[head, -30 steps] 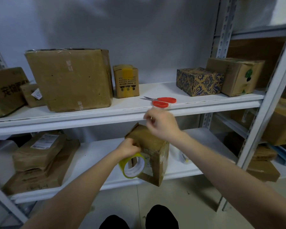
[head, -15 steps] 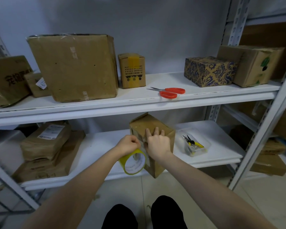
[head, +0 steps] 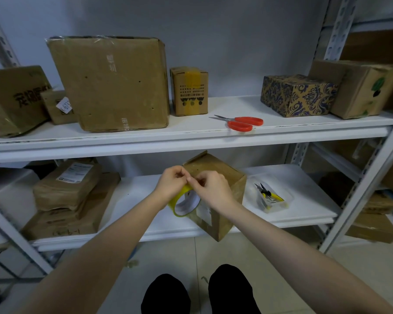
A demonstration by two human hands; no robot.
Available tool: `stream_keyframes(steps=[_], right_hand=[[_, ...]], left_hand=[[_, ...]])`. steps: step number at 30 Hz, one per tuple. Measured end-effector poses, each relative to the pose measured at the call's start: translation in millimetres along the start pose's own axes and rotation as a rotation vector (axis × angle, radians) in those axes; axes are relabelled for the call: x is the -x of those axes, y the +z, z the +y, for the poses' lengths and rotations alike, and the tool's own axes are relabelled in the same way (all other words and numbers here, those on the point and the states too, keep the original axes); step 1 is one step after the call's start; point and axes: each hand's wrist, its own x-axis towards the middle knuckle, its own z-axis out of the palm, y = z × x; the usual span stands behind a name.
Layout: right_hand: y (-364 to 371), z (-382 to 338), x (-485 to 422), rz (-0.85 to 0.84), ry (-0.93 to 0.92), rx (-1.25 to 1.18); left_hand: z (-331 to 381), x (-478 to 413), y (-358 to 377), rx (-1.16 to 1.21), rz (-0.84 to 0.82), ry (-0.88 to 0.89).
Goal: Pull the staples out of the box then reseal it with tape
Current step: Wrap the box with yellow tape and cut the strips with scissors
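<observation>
Centrally placed box (head: 214,169): set at the front edge of the lower shelf (head: 300,214), turned corner-on, its near bottom corner hung past the edge; one top flap is raised at the back.
Tape roll (head: 183,204): yellow, held against the box's near left face, the open core turned toward the camera.
Left hand (head: 171,183): fingers curled; the roll's upper rim is gripped.
Right hand (head: 213,189): fingers curled, thumb and forefinger pinched at the roll's upper rim, touching the left fingertips; whether a loose tape end is caught cannot be told.
Clear tray (head: 281,203): laid just right of the box; pliers (head: 267,194) with yellow handles are kept in it.
Parcels (head: 66,189): stacked at the shelf's left end.
Upper shelf (head: 191,134): red-handled scissors (head: 241,123) are laid near the front edge, above the box; a large carton (head: 114,82), a small taped carton (head: 188,91) and a patterned box (head: 300,96) are ranged behind.
</observation>
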Motion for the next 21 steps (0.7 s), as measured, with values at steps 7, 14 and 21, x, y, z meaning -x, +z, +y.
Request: stream_keyframes(steps=[7,14,21], right_hand=[[5,8,-6,0.072,0.105,-0.186],[-4,16,-20,0.122,0.239,-0.247],[-7,20,-35,0.091,0.241,-0.159]], left_hand=[[-5,8,-6,-0.018,-0.019,0.055],[1,13,-17,0.054,-0.082,-0.006],[2,12,-16,-0.012,-0.133,-0.017]])
